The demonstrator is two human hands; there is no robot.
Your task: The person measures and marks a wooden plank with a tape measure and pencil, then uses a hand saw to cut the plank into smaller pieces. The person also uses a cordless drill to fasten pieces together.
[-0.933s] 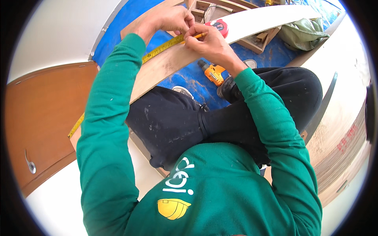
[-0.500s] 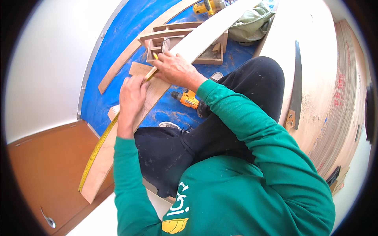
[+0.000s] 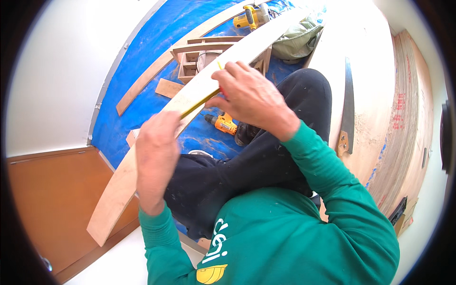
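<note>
Holding tape measure over board, mid-frame, our right hand, fingers curled round it, left hand, fingers blurred, unclear

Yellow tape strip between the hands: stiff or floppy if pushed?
Probably springy: the yellow tape strip looks thin, yet runs straight between the left hand and right hand. Likely to buckle if pushed endwise, being so narrow. Presumably light too, given that slim profile.

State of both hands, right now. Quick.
Left hand: closed on the yellow tape blade, fingertips hidden.
Right hand: closed, holding the mostly hidden red tape measure, with a yellow pencil sticking out past its fingers.
</note>
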